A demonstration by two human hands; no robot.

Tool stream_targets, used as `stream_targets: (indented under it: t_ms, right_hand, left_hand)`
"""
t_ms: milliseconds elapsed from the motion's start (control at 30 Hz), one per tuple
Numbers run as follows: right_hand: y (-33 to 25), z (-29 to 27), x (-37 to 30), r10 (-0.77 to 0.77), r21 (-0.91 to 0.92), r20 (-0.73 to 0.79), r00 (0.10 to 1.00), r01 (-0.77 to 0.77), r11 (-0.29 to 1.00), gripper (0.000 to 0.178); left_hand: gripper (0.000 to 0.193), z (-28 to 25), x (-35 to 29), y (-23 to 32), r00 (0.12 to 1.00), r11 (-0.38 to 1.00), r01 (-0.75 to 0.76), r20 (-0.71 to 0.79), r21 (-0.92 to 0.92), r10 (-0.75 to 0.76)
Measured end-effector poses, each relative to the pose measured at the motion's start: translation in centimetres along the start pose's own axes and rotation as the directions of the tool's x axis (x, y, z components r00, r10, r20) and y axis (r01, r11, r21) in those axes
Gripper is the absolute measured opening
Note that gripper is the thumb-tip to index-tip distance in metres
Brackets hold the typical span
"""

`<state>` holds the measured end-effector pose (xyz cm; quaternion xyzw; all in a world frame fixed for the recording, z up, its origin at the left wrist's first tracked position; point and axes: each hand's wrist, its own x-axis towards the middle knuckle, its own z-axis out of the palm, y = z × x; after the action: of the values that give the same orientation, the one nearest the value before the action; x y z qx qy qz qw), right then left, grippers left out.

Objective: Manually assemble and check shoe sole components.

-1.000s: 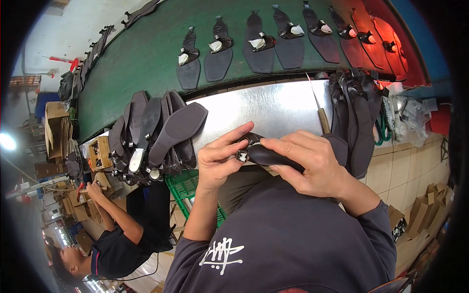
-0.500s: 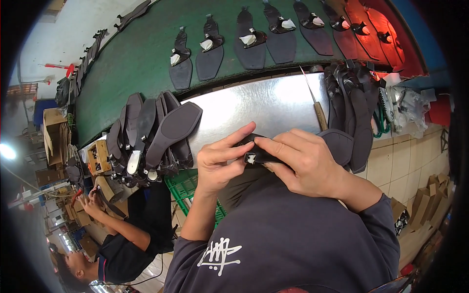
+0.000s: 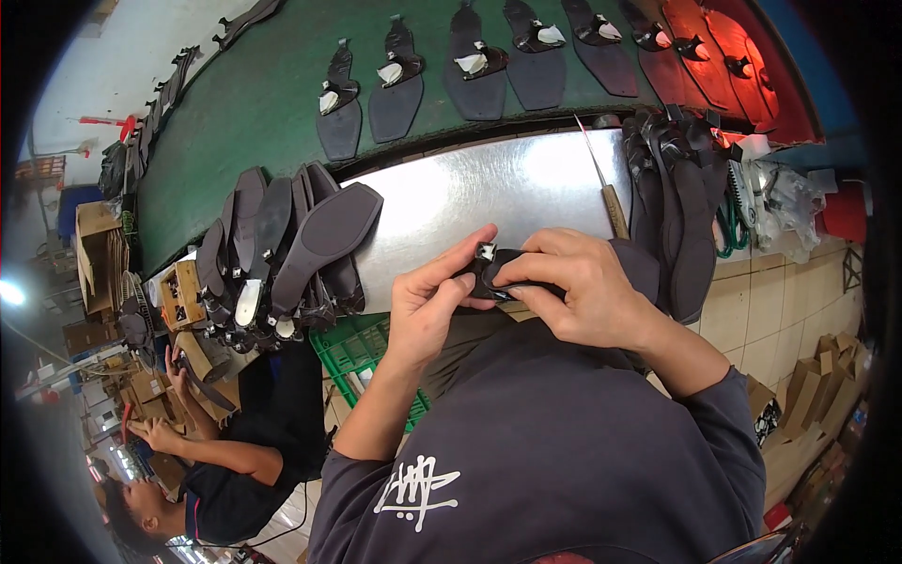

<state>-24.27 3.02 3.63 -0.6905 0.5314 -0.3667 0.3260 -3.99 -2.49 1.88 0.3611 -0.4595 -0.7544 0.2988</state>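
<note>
A dark sandal [image 3: 639,271] with a glossy black strap is held between both my hands, over the near edge of a metal plate. My left hand [image 3: 430,296] is closed around the strap end, thumb pressed on it; a small white-and-silver piece [image 3: 487,252] shows above the thumb. My right hand [image 3: 578,287] pinches the black strap from the other side and hides much of the sole. To the left lies a pile of dark sandals [image 3: 329,230], and to the right a stack of more sandals [image 3: 691,235]. An awl [image 3: 614,211] with a wooden handle rests on the metal plate.
The shiny metal plate [image 3: 451,193] lies before me. Beyond it, a green conveyor belt [image 3: 254,113] carries a row of sandals under red light at the right. A green crate [image 3: 352,352] stands below at left. Another person [image 3: 235,470] works at the lower left.
My left hand has turned, its thumb now pressing the strap, and the white-and-silver piece has moved up. My right hand has shifted slightly. The other person's hands have moved apart.
</note>
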Motion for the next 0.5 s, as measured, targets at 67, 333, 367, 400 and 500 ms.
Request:
stream_targets:
  t_ms: [67, 333, 367, 400, 500]
  right_hand:
    - [-0.1, 0.1, 0.0, -0.055, -0.051, -0.016, 0.998, 0.055, 0.997, 0.019]
    - [-0.1, -0.4, 0.3, -0.090, -0.002, 0.125, 0.988, 0.091, 0.996, 0.021]
    - [0.0, -0.2, 0.1, -0.072, 0.010, 0.096, 0.993, 0.071, 0.997, 0.022]
    - [0.0, 0.1, -0.1, -0.054, 0.023, 0.066, 0.996, 0.052, 0.998, 0.024]
    - [0.0, 0.7, -0.4, -0.024, 0.022, 0.024, 0.999, 0.024, 0.999, 0.022]
  left_hand:
    - [0.041, 0.1, 0.0, 0.2, 1.000, 1.000, 0.019, -0.008, -0.014, -0.019]
    - [0.039, -0.5, 0.5, 0.6, 0.998, 0.998, 0.047, -0.044, 0.035, -0.046]
    - [0.039, -0.3, 0.5, 0.7, 0.998, 0.998, 0.045, -0.045, 0.034, -0.044]
    - [0.038, -0.1, 0.5, 0.8, 0.998, 0.998, 0.042, -0.055, 0.051, -0.039]
    - [0.038, 0.2, 0.3, 0.9, 0.998, 0.997, 0.021, -0.067, 0.080, -0.016]
